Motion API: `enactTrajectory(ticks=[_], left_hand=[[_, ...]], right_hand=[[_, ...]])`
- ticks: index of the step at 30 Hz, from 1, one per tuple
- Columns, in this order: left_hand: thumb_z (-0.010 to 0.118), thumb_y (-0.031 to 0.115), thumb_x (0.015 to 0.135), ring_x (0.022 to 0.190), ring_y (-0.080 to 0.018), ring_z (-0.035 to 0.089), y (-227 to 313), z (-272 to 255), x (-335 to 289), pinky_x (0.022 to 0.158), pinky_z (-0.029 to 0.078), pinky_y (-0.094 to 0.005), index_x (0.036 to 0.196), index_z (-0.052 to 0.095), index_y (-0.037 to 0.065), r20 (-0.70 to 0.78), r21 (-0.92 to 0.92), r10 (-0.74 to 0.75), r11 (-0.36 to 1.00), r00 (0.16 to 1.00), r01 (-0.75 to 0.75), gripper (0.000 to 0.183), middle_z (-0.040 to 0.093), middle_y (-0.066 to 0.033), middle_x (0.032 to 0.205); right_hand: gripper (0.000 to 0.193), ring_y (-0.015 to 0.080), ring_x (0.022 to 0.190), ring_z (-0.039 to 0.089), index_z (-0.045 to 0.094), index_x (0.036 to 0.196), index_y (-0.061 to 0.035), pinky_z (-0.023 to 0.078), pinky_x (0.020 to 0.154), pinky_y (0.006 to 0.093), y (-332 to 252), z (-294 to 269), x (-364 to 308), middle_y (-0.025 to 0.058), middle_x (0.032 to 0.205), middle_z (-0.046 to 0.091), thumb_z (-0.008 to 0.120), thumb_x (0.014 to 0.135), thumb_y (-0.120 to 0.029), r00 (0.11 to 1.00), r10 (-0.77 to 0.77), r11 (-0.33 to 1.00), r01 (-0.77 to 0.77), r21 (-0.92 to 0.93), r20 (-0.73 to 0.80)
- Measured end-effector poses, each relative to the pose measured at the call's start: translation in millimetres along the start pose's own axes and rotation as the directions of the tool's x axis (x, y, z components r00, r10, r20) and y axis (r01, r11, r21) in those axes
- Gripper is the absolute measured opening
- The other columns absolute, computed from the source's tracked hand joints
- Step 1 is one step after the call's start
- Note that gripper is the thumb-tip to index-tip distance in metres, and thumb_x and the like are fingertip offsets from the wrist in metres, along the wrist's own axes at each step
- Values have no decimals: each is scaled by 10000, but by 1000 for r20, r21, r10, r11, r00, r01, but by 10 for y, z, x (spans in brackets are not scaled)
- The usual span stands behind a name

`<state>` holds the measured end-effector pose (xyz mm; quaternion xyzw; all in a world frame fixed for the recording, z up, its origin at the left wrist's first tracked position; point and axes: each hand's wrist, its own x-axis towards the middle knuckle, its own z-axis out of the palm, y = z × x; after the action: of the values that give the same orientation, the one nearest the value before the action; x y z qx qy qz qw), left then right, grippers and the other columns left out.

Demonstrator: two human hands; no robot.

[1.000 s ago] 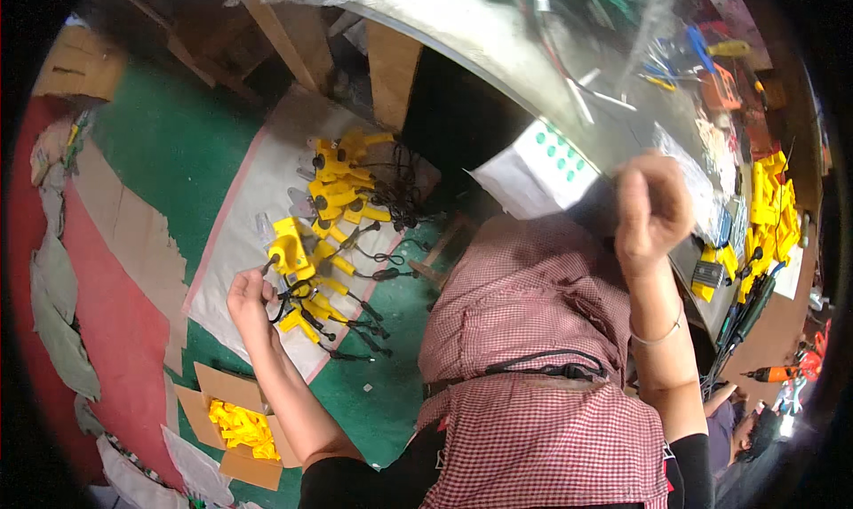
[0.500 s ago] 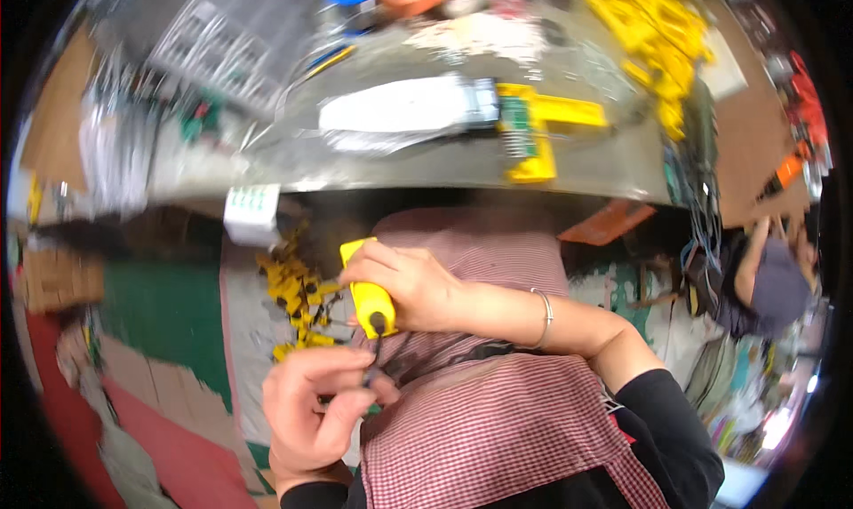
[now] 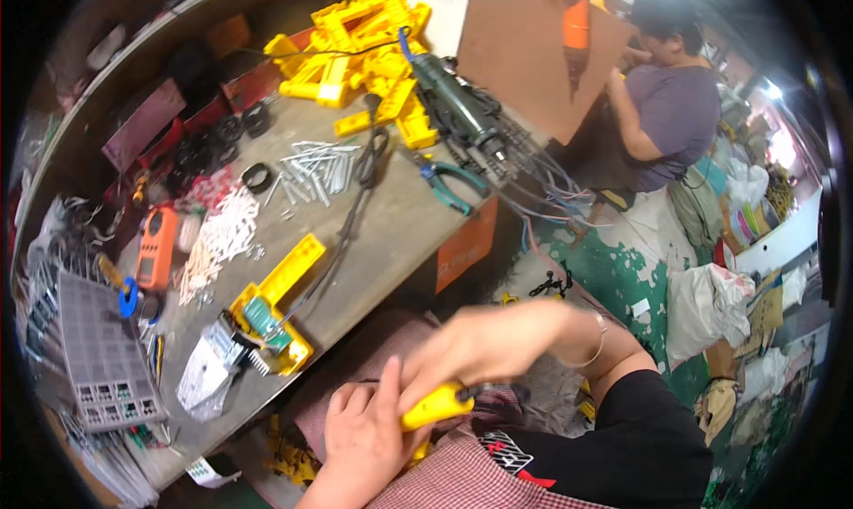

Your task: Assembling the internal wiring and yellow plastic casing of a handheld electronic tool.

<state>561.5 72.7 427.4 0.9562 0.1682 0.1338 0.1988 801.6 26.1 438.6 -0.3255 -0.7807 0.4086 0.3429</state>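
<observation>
In front of my apron, my left hand (image 3: 369,433) is closed on a yellow plastic housing (image 3: 437,408). A black cord fitting (image 3: 466,392) sticks out of the housing's right end. My right hand (image 3: 484,345), smeared by motion, passes just above the housing; its fingers cannot be made out. Up on the workbench (image 3: 351,265) lies an opened yellow housing (image 3: 298,265) with a green circuit board (image 3: 264,321) inside. Beside it is a clear-wrapped part (image 3: 209,376). A black cable (image 3: 351,207) runs from there toward the back.
A heap of yellow housings (image 3: 355,43), a dark green electric screwdriver (image 3: 458,105), pliers (image 3: 449,187) and metal pins (image 3: 320,167) lie on the bench. Further left are an orange meter (image 3: 157,247) and a grey compartment tray (image 3: 102,349). A co-worker (image 3: 666,91) sits at back right.
The view has swung right. The yellow housing has passed from my right hand into my left, which earlier pinched at its cord. My right hand has come off it and is moving.
</observation>
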Motion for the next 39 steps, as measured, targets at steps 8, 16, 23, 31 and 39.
enactTrajectory(ticks=[8, 16, 23, 31, 39], left_hand=[[705, 280, 777, 632, -348, 627, -187, -42, 1077, 633, 479, -439, 931, 500, 13, 24, 270, -201, 945, 979, 187, 371, 614, -160, 645], [624, 298, 827, 755, -387, 663, -347, 102, 1469, 739, 508, -459, 1005, 516, -17, 257, 328, -419, 885, 871, 329, 378, 669, -207, 779], [620, 354, 846, 931, -361, 661, -450, -96, 1606, 853, 490, -433, 1052, 507, -15, 501, 350, -500, 863, 706, 363, 438, 677, -224, 936], [629, 351, 832, 898, -348, 665, -420, -43, 1582, 823, 494, -439, 1049, 503, -20, 475, 352, -469, 877, 745, 328, 448, 679, -204, 905], [589, 332, 844, 782, -299, 692, -478, 23, 1613, 708, 528, -407, 988, 596, -28, 421, 290, -413, 905, 807, 312, 388, 696, -149, 823]], right_hand=[[632, 353, 1009, 627, 508, 1312, -82, 500, 873, 424, 892, -1872, -392, 189, 1089, 628, 746, 765, -288, 449, 108, 258, -874, -411, -887], [557, 199, 843, 658, 501, 1266, 89, 538, 739, 297, 1050, -2194, -303, 153, 1008, 651, 691, 819, -182, 302, -111, 937, -287, -201, -947], [515, 213, 765, 581, 462, 1245, 51, 508, 691, 351, 109, -1058, 330, 109, 875, 552, 578, 821, -219, 475, 25, 981, 158, 113, -880], [516, 187, 667, 551, 479, 1085, 28, 491, 648, 322, 268, -739, 322, 96, 777, 529, 657, 844, -392, 550, 22, 926, 304, 224, -835], [483, 187, 641, 574, 504, 958, -18, 503, 592, 313, 370, -757, 482, 79, 736, 543, 771, 803, -390, 712, 89, 820, 344, 457, -696]])
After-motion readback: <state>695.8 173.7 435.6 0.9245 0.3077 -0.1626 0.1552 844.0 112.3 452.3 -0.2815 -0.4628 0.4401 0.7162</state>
